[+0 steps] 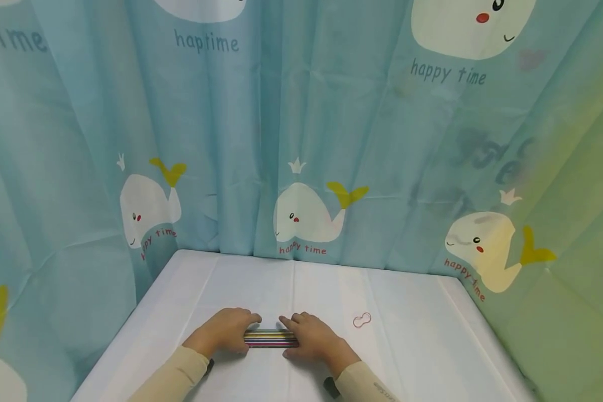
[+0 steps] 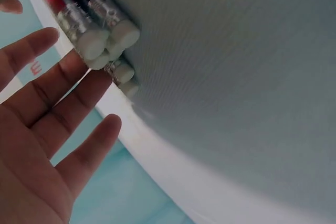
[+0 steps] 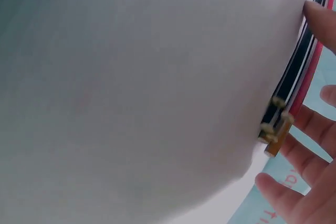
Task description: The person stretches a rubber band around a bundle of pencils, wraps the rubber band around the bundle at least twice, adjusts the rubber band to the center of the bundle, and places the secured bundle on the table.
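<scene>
A bundle of pencils (image 1: 270, 338) in several colours lies crosswise on the white table, between my two hands. My left hand (image 1: 228, 328) holds its left end between thumb and fingers. The right end is held the same way by my right hand (image 1: 312, 336). White erasers (image 2: 123, 35) in silvery metal collars show at the pencils' ends in the left wrist view, with some fingers spread beside them. In the right wrist view, the bare wooden ends (image 3: 274, 142) stick out past the dark and red barrels, near my fingertips (image 3: 265, 182).
A thin red rubber band (image 1: 362, 320), twisted into a figure eight, lies on the table right of my right hand. Behind the white table (image 1: 422, 324) and along its sides hangs a blue-green curtain (image 1: 241, 139) printed with whales.
</scene>
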### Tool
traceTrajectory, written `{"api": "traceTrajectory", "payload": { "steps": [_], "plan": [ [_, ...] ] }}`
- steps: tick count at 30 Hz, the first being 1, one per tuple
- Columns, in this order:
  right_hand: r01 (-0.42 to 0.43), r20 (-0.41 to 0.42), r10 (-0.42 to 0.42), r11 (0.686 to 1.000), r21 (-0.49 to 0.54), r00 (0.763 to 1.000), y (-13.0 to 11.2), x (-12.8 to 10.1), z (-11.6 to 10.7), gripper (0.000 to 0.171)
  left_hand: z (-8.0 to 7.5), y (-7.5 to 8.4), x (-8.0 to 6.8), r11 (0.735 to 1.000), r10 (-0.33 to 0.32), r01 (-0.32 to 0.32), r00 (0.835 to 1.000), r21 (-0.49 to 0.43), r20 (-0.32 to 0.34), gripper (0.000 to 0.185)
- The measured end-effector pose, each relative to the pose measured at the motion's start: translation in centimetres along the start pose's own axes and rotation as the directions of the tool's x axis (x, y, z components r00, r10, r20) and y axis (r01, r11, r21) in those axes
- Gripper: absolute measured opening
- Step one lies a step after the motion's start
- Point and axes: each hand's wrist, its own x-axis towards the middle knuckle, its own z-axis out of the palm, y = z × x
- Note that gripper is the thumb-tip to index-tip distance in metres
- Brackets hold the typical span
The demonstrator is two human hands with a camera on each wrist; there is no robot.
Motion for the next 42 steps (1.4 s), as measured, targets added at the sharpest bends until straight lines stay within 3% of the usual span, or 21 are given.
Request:
{"api": "traceTrajectory", "payload": {
  "steps": [10, 18, 23, 26, 33, 42],
  "plan": [
    [-0.020, 0.046, 0.019, 1.000, 0.019, 0.999, -1.3, 0.6, -0.2, 0.074, 0.0, 0.5, 0.0, 1.000, -0.001, 0.001, 1.000, -0.002, 0.030, 0.047],
    [-0.066, 0.114, 0.059, 0.996, 0.064, 0.992, -2.0, 0.7, -0.4, 0.065, 0.7, 1.0, 0.3, 0.999, 0.024, -0.024, 1.000, 0.025, 0.007, 0.037],
    [-0.083, 0.143, 0.070, 0.992, 0.092, 0.987, -2.3, 0.8, 0.1, 0.045, 1.1, 1.2, 0.4, 0.999, 0.033, -0.034, 0.999, 0.025, 0.026, 0.026],
    [-0.091, 0.137, 0.079, 0.993, 0.080, 0.987, -2.6, 0.8, 0.2, 0.032, 1.4, 1.5, 0.4, 0.998, 0.040, -0.040, 0.999, 0.039, 0.016, 0.022],
    [-0.116, 0.137, 0.112, 0.993, 0.025, 0.984, -3.1, 0.5, 0.3, 0.027, 1.8, 2.3, 0.4, 0.990, 0.069, -0.063, 0.997, 0.124, -0.043, 0.022],
    [-0.139, 0.017, 0.141, 0.988, -0.071, 0.990, -2.6, 0.0, -0.3, 0.020, 2.4, 3.0, 0.8, 0.988, 0.091, -0.073, 0.988, 0.135, -0.126, 0.025]
  ]
}}
